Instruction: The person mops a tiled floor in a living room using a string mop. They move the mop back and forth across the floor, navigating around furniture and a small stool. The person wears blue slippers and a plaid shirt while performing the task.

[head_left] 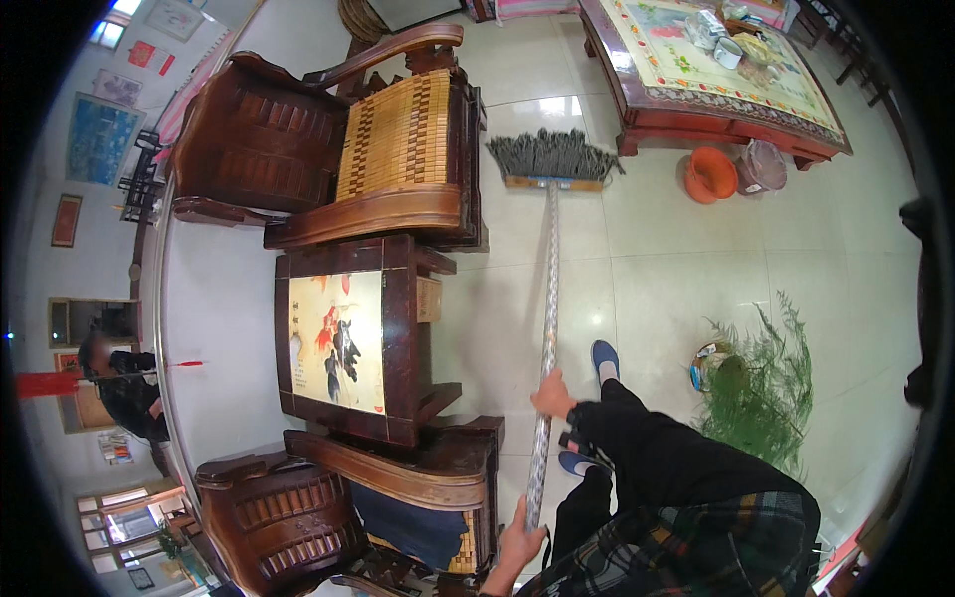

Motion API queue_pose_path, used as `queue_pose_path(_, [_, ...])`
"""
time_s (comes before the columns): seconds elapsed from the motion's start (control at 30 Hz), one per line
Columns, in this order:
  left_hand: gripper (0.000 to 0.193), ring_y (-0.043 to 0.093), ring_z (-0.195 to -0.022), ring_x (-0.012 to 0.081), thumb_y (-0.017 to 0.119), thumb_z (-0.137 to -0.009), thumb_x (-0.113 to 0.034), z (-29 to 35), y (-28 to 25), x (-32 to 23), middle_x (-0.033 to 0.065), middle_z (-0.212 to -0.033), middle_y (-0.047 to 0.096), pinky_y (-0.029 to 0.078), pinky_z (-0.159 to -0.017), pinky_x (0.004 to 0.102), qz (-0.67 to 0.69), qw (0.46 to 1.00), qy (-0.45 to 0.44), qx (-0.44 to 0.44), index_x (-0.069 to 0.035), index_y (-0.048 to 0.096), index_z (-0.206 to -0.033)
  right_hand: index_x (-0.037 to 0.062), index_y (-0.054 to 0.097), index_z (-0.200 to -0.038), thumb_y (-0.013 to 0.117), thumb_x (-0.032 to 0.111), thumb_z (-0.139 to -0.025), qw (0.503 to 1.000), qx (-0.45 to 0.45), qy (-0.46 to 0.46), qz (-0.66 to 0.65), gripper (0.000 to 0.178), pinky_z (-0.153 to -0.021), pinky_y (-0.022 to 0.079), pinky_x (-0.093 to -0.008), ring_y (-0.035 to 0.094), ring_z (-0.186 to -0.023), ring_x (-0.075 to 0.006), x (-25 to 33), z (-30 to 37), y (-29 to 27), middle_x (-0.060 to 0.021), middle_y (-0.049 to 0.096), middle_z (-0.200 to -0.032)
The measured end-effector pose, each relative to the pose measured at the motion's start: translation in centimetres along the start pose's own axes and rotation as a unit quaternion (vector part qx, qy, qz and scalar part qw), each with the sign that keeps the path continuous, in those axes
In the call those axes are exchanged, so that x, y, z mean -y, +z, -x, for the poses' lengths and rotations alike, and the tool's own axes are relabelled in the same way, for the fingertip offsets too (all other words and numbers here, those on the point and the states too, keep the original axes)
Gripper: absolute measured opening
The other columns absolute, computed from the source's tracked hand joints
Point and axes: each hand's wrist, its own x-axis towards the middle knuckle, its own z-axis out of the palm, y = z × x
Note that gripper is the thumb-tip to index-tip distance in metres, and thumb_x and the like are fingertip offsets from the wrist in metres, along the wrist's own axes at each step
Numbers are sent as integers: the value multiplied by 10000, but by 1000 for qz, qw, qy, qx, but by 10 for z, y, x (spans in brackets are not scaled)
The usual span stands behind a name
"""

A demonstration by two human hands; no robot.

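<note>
A broom [550, 279] with a long silver patterned handle reaches forward over the pale tiled floor. Its wide head of dark grey bristles [553, 154] rests on the floor between the armchair and the far table. My right hand [554, 395], at the end of a black sleeve, is wrapped round the middle of the handle. Lower down, near the handle's near end, my left hand [519, 545] grips it too. My feet in blue slippers [605, 356] stand just right of the handle.
Dark wooden armchairs [398, 209] [398, 468] flank a small picture-topped table [398, 378] at left. A low red-brown table [686, 127] stands far right, with an orange bin [710, 176] and a clear-lined bin [762, 165] beside it. A feathery potted plant [761, 388] is at right.
</note>
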Motion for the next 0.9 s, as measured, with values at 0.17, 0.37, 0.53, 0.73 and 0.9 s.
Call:
queue_pose_path(0.17, [816,614,-864,385,641,-739,-166,106,-1,51,245,-915,627,486,-771,416,113,992,-26,40,-147,244,-1452,-73,260,-1061,691,154,-705,979,93,145,-109,603,-791,506,-469,610,-919,-415,-10,133,63,-311,562,-958])
queue_pose_path(0.37, [740,600,-852,299,623,-778,-99,120,-42,38,186,-941,627,485,-756,378,111,988,-107,13,-127,289,-1438,-48,276,-1045,659,86,-712,922,114,228,-291,525,-603,550,-432,648,-712,-347,29,126,33,-246,559,-854])
queue_pose_path(0.53, [681,588,-842,227,608,-809,-43,60,-76,-8,136,-962,628,484,-743,346,71,990,-121,-1,-110,327,-1427,-65,283,-1014,637,51,-710,905,92,226,-348,481,-474,543,-405,641,-575,-318,73,49,-15,-220,566,-750])
queue_pose_path(0.73, [882,643,-785,398,645,-723,-188,-73,-97,-111,251,-833,630,505,-728,423,42,993,-11,107,-130,174,-1466,-21,465,-928,733,236,-638,980,52,76,-178,471,-597,526,-423,645,-678,-315,50,-117,-75,-160,615,-740])
queue_pose_path(0.9, [897,606,-544,243,636,-735,-119,-204,-100,-237,172,-728,609,505,-510,362,54,990,6,132,-112,122,-1471,37,587,-854,717,326,-663,995,-1,5,-96,369,-711,500,-422,642,-772,-313,54,-277,-188,-155,631,-781])
